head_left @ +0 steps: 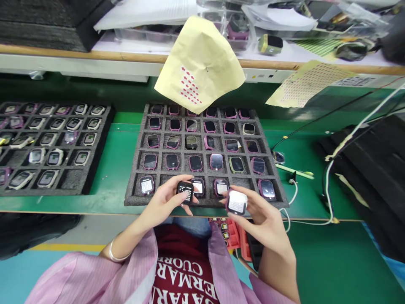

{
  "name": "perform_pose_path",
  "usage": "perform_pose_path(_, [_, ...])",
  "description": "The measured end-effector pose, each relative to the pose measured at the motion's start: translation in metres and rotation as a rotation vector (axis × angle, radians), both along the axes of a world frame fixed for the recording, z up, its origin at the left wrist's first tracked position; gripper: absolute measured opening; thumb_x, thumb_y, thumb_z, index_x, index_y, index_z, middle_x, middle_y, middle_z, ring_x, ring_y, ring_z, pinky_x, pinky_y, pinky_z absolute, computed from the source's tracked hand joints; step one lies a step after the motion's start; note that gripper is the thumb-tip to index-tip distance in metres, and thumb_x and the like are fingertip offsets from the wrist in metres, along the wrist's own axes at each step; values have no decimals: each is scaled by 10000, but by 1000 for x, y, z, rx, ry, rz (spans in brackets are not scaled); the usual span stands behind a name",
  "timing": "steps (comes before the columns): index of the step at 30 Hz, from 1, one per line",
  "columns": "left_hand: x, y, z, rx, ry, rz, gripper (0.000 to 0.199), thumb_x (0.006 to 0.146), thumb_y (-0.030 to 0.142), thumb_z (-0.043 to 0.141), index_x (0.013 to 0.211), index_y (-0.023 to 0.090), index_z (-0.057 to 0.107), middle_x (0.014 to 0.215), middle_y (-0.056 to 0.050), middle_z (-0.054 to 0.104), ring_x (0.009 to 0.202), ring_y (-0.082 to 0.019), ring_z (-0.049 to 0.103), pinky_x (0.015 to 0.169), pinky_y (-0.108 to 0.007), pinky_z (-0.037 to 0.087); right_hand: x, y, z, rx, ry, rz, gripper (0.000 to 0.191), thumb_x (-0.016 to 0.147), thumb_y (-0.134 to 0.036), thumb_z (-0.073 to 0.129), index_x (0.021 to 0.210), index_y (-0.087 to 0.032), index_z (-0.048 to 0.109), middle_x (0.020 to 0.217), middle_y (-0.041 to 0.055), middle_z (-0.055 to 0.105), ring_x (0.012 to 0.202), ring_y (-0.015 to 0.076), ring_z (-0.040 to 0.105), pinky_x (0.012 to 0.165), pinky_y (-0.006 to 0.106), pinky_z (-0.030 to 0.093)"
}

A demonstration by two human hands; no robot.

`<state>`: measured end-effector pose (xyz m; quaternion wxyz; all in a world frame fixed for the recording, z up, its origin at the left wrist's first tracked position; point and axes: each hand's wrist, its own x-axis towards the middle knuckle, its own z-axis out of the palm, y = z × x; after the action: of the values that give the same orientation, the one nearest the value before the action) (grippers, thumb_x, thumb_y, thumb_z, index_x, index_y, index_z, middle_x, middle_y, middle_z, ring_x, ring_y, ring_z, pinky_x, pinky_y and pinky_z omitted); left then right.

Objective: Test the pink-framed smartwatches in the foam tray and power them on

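Note:
My left hand [169, 196] is closed on a black smartwatch case [185, 191] with a lit screen of text, the thumb lying across its face. In my right hand [257, 209] is a purple smartwatch case [236, 202], gripped by its edges, its bright screen facing up. Both hands hover at the front row of a dark foam tray [134, 185]. Several watch cases, mostly purple, sit in its compartments. Between my hands, a case with a lit screen [198, 186] and another lit case [221, 187] rest in the front row.
A second foam tray [91, 175] with several watch cases stands at left on the green bench [122, 145]. Yellow sticker sheets [202, 63] hang from the shelf edge over the tray's back row. White cables [329, 190] and black foam blocks [363, 169] lie at right.

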<state>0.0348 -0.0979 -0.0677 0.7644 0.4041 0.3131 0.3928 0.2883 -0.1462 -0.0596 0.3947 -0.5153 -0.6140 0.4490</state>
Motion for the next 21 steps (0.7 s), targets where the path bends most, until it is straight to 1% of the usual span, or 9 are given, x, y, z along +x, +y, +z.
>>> perform_pose_path(3, [-2,-1,0,21,-1,0,392,852,230,614,1232,208,517,1026,-85,591,873,-207,650,581,-264,604,15,12,-1,216,-323,-102,439,790,-243,725,1207,-248,590,1100,89,587,1027,263,595,896,410,499])
perform_pose_path(6, [-4,-3,0,55,19,-5,474,822,184,647,1268,222,492,1092,-94,575,896,-195,632,609,-259,602,31,25,-5,327,-568,-140,431,821,-289,685,1231,-217,573,1092,102,577,1028,279,562,898,444,466])
perform_pose_path(8, [-5,-4,0,67,36,-12,503,815,172,654,1284,224,480,1101,-95,571,907,-194,625,624,-261,601,40,29,-4,335,-714,-91,452,852,-306,642,1282,-213,538,1133,111,593,1060,294,548,921,477,436])
perform_pose_path(10, [-5,-4,0,71,51,-10,497,822,182,648,1288,219,479,1095,-97,577,901,-195,627,622,-261,597,48,28,-1,303,-807,12,480,877,-330,610,1333,-230,497,1226,113,585,1134,303,521,964,498,399])
perform_pose_path(12, [-5,-4,0,64,72,3,490,828,196,643,1290,214,481,1095,-100,585,895,-195,627,617,-261,592,54,24,6,270,-845,113,475,896,-377,585,1346,-260,491,1354,109,515,1222,305,473,1006,501,366])
perform_pose_path(14, [-5,-5,0,55,97,8,495,828,209,645,1295,214,482,1097,-100,590,896,-197,625,620,-267,589,59,20,12,248,-884,126,419,938,-402,508,1337,-270,510,1428,108,440,1270,305,433,1022,499,352])
perform_pose_path(17, [-3,-6,2,45,133,8,497,827,235,649,1297,213,488,1086,-97,596,897,-206,623,628,-284,587,65,18,16,229,-988,-65,369,993,-356,360,1257,-226,582,1279,134,549,1154,303,511,945,480,407])
perform_pose_path(19, [-2,-7,3,42,153,10,498,826,251,649,1297,211,491,1088,-99,597,894,-211,622,621,-287,583,65,17,14,198,-1071,-176,357,990,-348,355,1171,-197,623,1094,139,622,998,301,571,849,457,447])
perform_pose_path(21, [-1,-7,4,46,184,19,502,827,260,648,1300,213,488,1084,-96,593,886,-206,621,613,-277,576,62,14,8,158,-1136,-240,341,980,-355,379,1138,-171,618,980,145,634,892,301,589,779,439,463])
